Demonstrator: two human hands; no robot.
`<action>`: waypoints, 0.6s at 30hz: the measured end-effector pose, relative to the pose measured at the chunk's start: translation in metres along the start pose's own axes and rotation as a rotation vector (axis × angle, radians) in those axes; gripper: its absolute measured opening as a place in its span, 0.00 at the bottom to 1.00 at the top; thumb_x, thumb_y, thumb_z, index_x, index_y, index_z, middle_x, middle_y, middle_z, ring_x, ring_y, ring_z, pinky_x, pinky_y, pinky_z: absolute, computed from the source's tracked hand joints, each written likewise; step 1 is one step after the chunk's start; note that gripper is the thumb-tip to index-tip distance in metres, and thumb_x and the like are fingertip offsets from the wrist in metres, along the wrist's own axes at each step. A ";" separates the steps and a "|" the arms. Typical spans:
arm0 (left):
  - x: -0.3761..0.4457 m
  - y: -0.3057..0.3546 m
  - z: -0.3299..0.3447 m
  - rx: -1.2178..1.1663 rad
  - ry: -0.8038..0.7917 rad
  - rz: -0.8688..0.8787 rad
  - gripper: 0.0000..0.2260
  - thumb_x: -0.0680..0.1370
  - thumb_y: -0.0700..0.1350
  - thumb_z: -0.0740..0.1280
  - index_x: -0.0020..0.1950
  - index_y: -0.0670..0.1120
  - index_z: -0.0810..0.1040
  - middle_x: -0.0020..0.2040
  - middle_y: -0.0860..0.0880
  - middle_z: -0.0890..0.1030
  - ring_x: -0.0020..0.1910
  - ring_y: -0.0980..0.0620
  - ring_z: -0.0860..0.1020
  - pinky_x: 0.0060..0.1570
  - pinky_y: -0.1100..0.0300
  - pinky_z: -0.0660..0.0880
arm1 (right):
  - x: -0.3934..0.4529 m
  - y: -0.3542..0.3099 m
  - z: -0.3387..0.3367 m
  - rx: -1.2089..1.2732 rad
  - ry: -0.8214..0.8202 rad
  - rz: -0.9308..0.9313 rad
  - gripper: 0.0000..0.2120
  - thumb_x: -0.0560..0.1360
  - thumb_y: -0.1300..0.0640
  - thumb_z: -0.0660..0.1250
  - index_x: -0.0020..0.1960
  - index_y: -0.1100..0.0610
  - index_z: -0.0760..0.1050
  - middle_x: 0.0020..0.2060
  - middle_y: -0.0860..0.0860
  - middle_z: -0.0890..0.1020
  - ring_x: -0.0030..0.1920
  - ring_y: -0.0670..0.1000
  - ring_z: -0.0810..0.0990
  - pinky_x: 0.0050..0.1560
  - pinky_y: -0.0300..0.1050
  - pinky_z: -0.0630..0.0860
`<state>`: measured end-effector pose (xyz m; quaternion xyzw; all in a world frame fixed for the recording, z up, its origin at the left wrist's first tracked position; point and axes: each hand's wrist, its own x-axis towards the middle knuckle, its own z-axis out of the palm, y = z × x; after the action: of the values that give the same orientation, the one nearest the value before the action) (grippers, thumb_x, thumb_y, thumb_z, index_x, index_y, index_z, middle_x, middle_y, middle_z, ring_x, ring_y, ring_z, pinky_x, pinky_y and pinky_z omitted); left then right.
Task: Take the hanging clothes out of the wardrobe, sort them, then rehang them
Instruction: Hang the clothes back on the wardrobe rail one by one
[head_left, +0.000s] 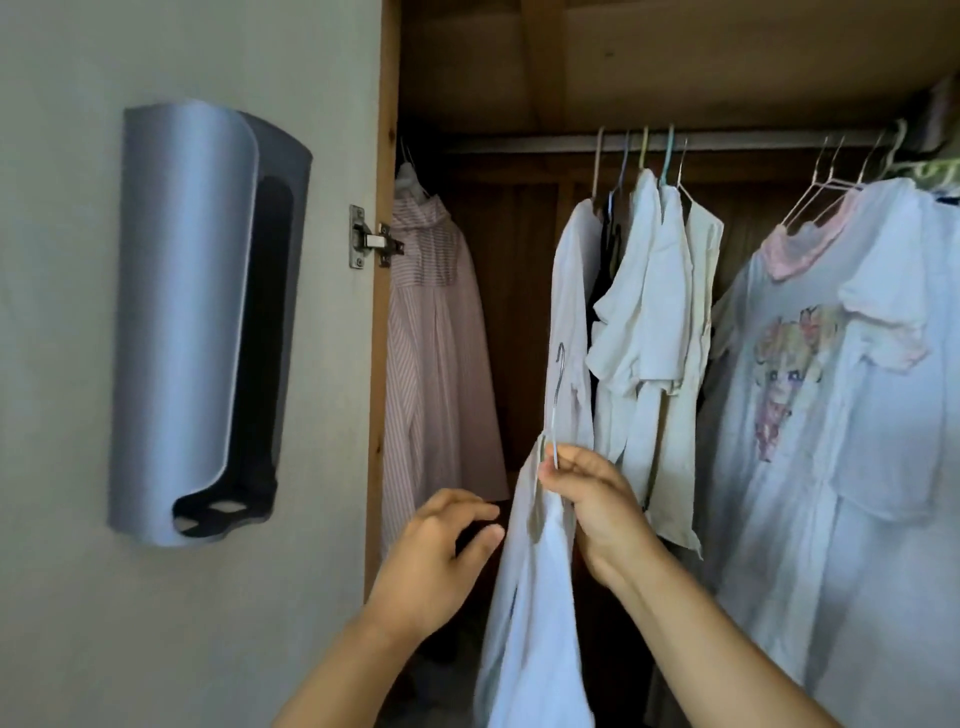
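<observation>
While the right hand pinches the neck of a wire hanger with curled fingers, the white garment on it hangs straight down, its long axis vertical, in front of the open wardrobe. The hook points up, well below the rail, so I judge the next move is a lift up toward the rail's left, bare part, between the striped pink shirt at the left edge and the group of white clothes. The left hand is just beside the garment, its fingers loosely spread and holding nothing. No brand or writing can be read; the printed T-shirt at the right shows only a cartoon face.
</observation>
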<state>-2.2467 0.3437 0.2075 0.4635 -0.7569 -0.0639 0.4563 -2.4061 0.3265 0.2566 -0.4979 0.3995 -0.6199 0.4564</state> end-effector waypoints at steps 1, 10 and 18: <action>0.002 0.004 -0.005 -0.016 0.016 0.012 0.16 0.77 0.59 0.59 0.57 0.55 0.79 0.55 0.60 0.75 0.54 0.64 0.73 0.52 0.74 0.69 | 0.005 -0.008 0.006 -0.005 -0.019 -0.032 0.06 0.74 0.67 0.67 0.46 0.58 0.78 0.44 0.54 0.80 0.51 0.52 0.78 0.60 0.46 0.72; 0.044 0.049 -0.062 -0.157 0.189 -0.023 0.19 0.70 0.63 0.67 0.56 0.57 0.79 0.41 0.63 0.82 0.43 0.67 0.79 0.43 0.69 0.76 | 0.063 -0.046 0.055 -0.168 -0.146 -0.159 0.10 0.72 0.58 0.71 0.48 0.56 0.71 0.46 0.58 0.76 0.48 0.53 0.76 0.53 0.45 0.73; 0.105 0.055 -0.061 0.601 0.146 -0.156 0.10 0.76 0.47 0.64 0.57 0.53 0.75 0.46 0.51 0.80 0.44 0.49 0.79 0.41 0.59 0.74 | 0.120 -0.073 0.074 -0.337 -0.195 -0.279 0.13 0.71 0.54 0.73 0.42 0.48 0.67 0.41 0.49 0.74 0.41 0.45 0.73 0.37 0.37 0.69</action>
<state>-2.2524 0.3143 0.3371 0.6375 -0.6695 0.1613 0.3456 -2.3559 0.2271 0.3696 -0.6751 0.3786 -0.5503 0.3131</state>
